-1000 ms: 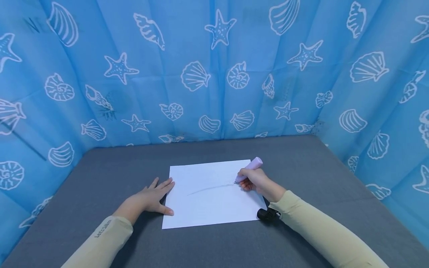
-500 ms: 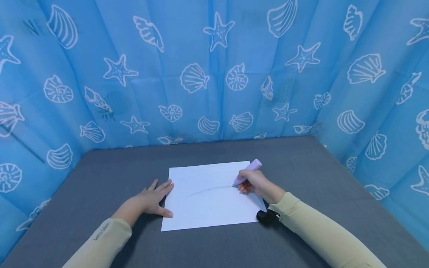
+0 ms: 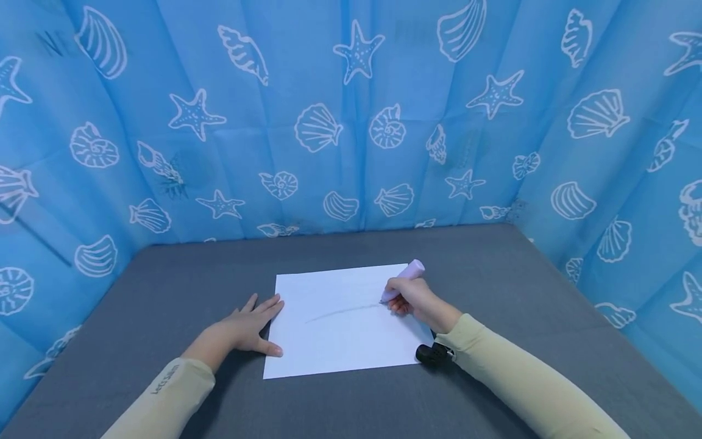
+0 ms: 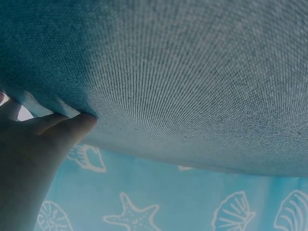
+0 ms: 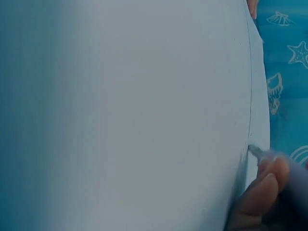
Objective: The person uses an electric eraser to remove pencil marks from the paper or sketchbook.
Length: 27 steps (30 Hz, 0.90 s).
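Note:
A white sheet of paper lies on the grey table, with one faint grey line curving gently across it. My right hand pinches a thick light-purple marker between thumb and fingers. The marker's tip meets the right end of the line. In the right wrist view, the thumb and a fingertip close around the marker, its tip right at the line. Spread flat, my left hand rests over the sheet's left edge, fingertips and thumb on the paper. The left wrist view shows some of its fingers extended.
Grey cloth covers the table. A blue curtain printed with white shells and starfish hangs behind it and along both sides. A small black wrist camera sits under my right wrist, by the sheet's lower right corner.
My right hand and the marker have shifted very slightly left, the tip staying by the line's right end. The left hand keeps its place on the sheet. The whole view has drifted a little.

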### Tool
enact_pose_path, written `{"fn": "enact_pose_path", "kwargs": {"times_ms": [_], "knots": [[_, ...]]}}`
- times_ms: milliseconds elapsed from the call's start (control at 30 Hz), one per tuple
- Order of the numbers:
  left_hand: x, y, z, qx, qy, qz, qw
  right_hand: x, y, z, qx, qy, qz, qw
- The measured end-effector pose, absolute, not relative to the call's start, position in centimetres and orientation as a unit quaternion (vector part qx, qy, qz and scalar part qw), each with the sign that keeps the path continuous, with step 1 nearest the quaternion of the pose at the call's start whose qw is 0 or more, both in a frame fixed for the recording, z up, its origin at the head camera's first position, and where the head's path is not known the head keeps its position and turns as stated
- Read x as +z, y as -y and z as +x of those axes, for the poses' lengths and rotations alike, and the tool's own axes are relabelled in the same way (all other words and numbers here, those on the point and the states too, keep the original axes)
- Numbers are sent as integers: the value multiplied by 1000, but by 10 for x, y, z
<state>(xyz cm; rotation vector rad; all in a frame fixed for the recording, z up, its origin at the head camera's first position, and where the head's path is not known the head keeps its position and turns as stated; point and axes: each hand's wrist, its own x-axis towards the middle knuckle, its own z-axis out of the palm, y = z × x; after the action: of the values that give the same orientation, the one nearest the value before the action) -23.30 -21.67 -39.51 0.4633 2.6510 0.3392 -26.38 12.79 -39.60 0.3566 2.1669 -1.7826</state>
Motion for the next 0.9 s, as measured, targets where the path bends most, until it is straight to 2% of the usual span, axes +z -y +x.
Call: {"fn": "enact_pose_path", "kwargs": {"times_ms": [500,900], "knots": [[-394,216,-233,114,-957,162,212,-395,-128,-265,-611,-766,130,154],[-397,217,-236,114,-955,164,221,-394,-132,-264,-623,-752,124,174]]}}
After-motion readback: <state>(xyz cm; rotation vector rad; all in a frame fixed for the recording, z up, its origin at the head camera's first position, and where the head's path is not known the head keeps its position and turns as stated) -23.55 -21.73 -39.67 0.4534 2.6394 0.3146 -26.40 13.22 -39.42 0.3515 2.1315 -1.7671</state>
